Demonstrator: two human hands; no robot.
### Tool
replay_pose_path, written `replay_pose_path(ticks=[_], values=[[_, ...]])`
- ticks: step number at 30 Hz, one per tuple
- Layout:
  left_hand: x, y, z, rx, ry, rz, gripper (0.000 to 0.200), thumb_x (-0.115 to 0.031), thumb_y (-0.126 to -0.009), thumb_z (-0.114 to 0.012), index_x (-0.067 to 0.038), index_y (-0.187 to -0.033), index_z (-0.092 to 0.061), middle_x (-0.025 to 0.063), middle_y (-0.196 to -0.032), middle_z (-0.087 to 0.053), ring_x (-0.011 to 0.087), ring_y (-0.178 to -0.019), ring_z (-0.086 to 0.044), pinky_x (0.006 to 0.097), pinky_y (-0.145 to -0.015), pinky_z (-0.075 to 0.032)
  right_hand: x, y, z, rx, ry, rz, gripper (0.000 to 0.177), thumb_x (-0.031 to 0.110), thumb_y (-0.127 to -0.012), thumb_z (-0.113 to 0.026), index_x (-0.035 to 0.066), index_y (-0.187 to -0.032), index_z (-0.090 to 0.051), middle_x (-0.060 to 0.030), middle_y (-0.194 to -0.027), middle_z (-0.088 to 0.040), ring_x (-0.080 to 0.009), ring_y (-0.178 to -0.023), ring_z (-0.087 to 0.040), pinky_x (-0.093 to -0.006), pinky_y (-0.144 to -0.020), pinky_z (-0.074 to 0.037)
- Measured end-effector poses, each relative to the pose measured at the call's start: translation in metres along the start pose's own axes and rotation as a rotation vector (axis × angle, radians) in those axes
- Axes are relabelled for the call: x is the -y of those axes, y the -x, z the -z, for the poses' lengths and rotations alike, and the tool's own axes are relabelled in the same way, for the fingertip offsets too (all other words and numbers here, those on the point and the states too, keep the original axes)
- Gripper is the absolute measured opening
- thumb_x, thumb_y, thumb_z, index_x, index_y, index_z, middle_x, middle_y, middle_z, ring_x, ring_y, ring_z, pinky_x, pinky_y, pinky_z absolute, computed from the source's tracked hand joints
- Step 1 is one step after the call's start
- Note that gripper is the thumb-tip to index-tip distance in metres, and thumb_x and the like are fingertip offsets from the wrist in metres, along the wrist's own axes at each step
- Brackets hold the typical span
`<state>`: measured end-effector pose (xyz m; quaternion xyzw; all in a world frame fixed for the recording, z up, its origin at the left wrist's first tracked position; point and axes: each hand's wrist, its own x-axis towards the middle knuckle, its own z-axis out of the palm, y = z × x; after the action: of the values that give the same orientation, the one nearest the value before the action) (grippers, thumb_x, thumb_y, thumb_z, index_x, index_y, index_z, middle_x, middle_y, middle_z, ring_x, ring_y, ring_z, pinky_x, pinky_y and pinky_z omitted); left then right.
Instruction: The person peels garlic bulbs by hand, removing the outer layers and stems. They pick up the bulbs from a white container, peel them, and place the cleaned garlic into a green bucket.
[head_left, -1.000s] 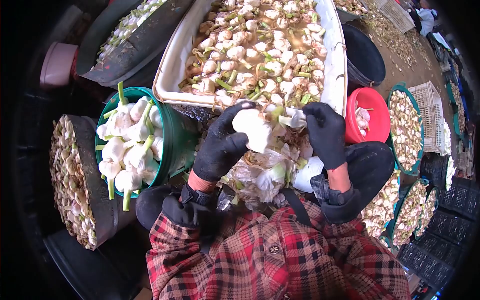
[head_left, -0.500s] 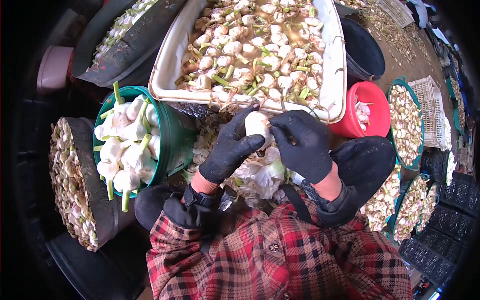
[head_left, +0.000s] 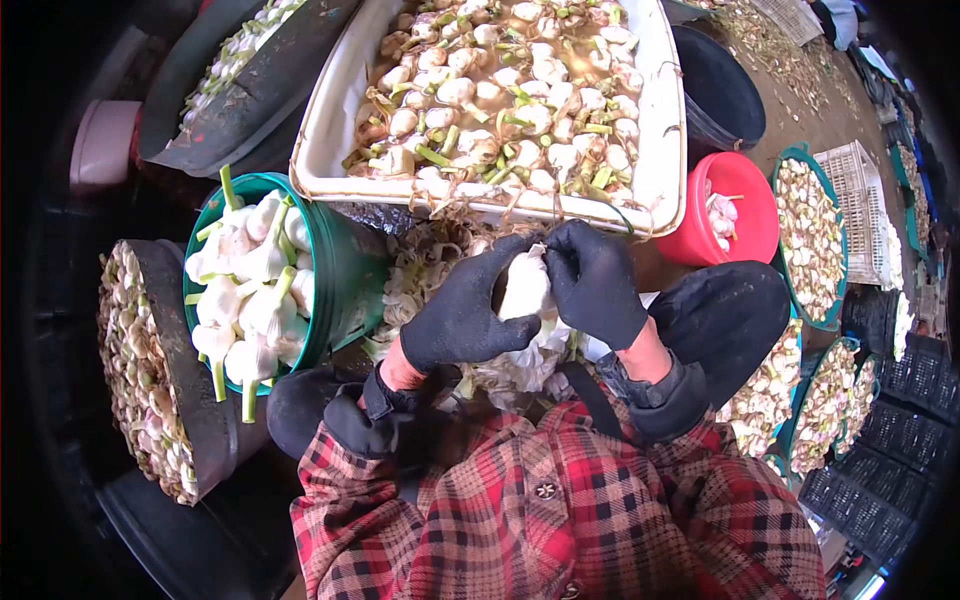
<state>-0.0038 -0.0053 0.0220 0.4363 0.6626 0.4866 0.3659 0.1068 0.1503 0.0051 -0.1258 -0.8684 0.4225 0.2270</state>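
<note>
My left hand (head_left: 465, 312), in a black glove, is wrapped round a white garlic bulb (head_left: 525, 290) above the lap. At the bulb's upper right, my right hand (head_left: 597, 285), also black-gloved, has its fingers pinched together; whether they grip skin or stem is too small to tell. Loose white garlic skins (head_left: 535, 365) lie beneath both hands. Beyond them stands a white tub (head_left: 325, 160) of garlic bulbs in brownish water. A green bucket (head_left: 345, 290) full of clean bulbs with green stems stands on the left.
A red bucket (head_left: 755, 215) with a few bulbs stands right of the tub, with a black bucket (head_left: 720, 90) behind it. Green baskets (head_left: 840, 270) of garlic line the right side. A grey container (head_left: 190, 350) of garlic stands at the far left.
The bulb has tilted, with its narrow end now up toward my right hand. My left hand has turned further round it, and my right hand has shifted slightly left.
</note>
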Motion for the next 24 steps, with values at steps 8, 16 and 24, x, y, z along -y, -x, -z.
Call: replay_pose_path(ticks=[8, 16, 24], values=[[0.039, -0.008, -0.015, -0.228, -0.007, -0.213, 0.069, -0.028, -0.079, -0.069, 0.006, -0.132, -0.043, 0.0248, -0.12, -0.058, 0.0317, -0.112, -0.058, 0.0383, -0.094, -0.044, 0.002, -0.004, 0.012, 0.116, -0.381, -0.326, 0.01, 0.003, -0.079, -0.067, 0.0, -0.087, -0.062, -0.0089, -0.072, -0.062, -0.0153, -0.064, -0.056, -0.0307, -0.06, -0.046], [0.021, -0.004, -0.015, -0.226, -0.206, 0.065, 0.056, -0.029, -0.081, -0.069, 0.006, -0.122, -0.052, 0.0253, -0.117, -0.059, 0.0327, -0.11, -0.058, 0.0384, -0.093, -0.044, 0.0, -0.001, -0.004, 0.04, -0.154, -0.236, 0.012, 0.008, -0.078, -0.068, -0.003, -0.079, -0.063, -0.0167, -0.066, -0.061, -0.0219, -0.059, -0.059, -0.0358, -0.058, -0.045], [0.009, -0.003, -0.005, -0.257, 0.08, -0.082, 0.057, -0.025, -0.078, -0.068, 0.006, -0.123, -0.052, 0.0157, -0.115, -0.06, 0.0231, -0.107, -0.056, 0.0353, -0.096, -0.042, -0.018, 0.004, -0.012, -0.06, -0.404, -0.377, 0.015, 0.009, -0.082, -0.064, -0.005, -0.08, -0.064, -0.0041, -0.06, -0.056, -0.0099, -0.057, -0.046, -0.0306, -0.054, -0.04]])
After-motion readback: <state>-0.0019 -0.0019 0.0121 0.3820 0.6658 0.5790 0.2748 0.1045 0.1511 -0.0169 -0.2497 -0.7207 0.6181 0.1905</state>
